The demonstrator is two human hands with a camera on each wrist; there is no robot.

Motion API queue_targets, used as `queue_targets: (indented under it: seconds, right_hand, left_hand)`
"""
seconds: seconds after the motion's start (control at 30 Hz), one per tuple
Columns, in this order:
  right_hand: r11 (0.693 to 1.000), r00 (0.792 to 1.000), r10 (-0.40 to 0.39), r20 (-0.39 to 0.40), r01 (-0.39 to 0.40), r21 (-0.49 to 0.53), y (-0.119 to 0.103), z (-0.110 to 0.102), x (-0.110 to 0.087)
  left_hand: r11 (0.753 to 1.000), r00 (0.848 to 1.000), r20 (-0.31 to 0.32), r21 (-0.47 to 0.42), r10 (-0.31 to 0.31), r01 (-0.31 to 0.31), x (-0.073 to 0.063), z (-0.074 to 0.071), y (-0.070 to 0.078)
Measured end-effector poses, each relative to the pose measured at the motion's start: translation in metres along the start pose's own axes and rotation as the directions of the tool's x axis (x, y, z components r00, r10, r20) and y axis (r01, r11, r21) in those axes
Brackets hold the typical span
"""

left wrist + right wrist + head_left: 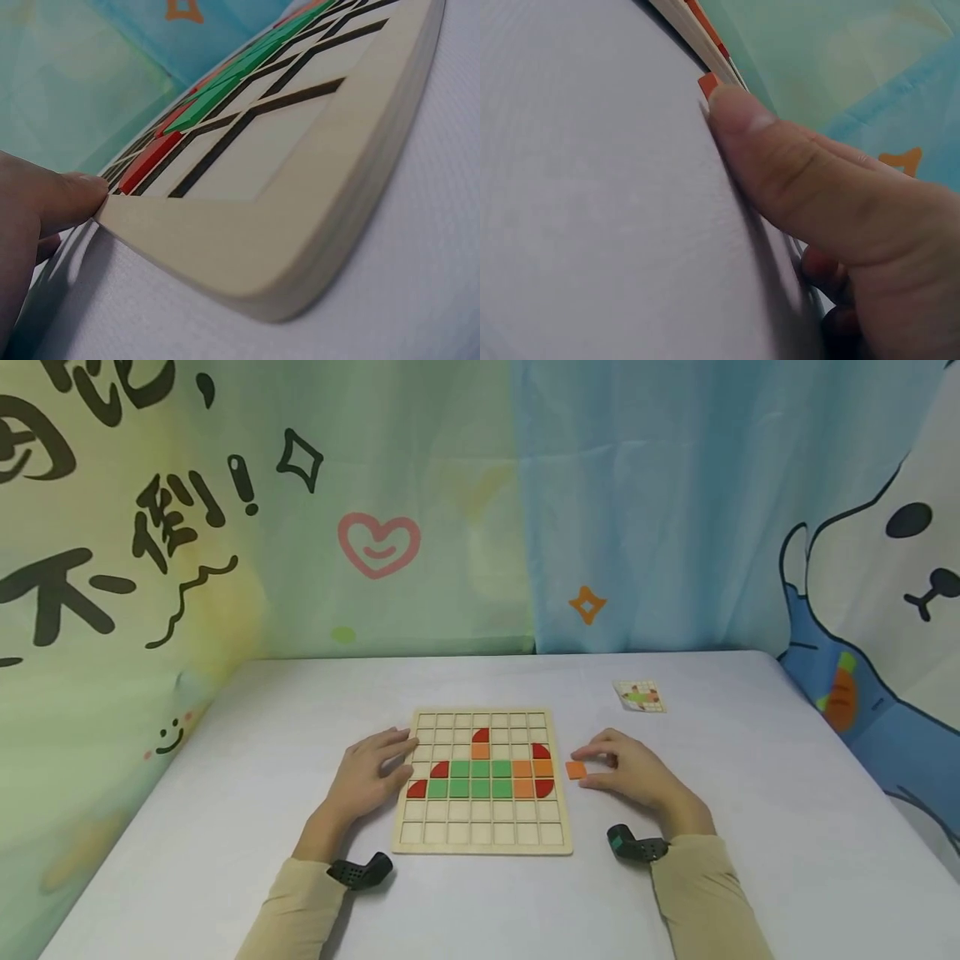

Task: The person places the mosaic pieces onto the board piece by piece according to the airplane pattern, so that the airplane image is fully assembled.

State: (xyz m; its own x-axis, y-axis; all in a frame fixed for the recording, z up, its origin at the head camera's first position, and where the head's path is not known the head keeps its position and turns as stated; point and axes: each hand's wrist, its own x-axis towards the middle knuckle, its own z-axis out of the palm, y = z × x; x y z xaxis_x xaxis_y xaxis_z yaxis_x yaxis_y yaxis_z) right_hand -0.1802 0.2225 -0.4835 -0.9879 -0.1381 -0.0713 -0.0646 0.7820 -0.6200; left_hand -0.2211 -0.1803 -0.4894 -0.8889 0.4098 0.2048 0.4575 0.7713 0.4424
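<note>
A wooden grid board [480,849] lies flat on the table. Green square tiles [480,788] fill two rows in its middle, with orange squares [522,788] at their right end and red rounded tiles [417,789] around the outside. My left hand [367,777] rests at the board's left edge, its thumb [79,196] touching the rim in the left wrist view. Just right of the board, my right hand [637,768] pinches an orange square tile [575,770] between thumb and fingers. In the right wrist view the thumb covers most of that tile [707,84].
A small picture card [640,697] with a coloured grid pattern lies on the white table [337,693], behind the right hand. Printed curtains [450,485] hang behind the table. Each wrist wears a black camera mount [637,845].
</note>
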Motion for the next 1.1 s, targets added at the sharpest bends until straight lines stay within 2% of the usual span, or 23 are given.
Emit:
queue_targets:
  seconds: [0.57, 0.77, 1.1]
  right_hand:
    - [0.998, 0.995, 0.068, -0.072, -0.067, 0.018, -0.002, 0.003, 0.002]
    - [0.993, 0.991, 0.111, -0.07, -0.109, 0.037, -0.006, 0.002, 0.004]
    - [0.993, 0.989, 0.112, -0.092, -0.109, 0.038, -0.013, -0.006, 0.003]
  left_hand:
    - [1.0, 1.0, -0.003, 0.009, -0.001, 0.001, 0.0, 0.0, -0.002]
    - [1.0, 1.0, -0.006, 0.011, -0.009, 0.009, 0.0, 0.001, -0.004]
    - [1.0, 1.0, -0.006, -0.003, -0.002, 0.002, 0.001, 0.002, -0.004]
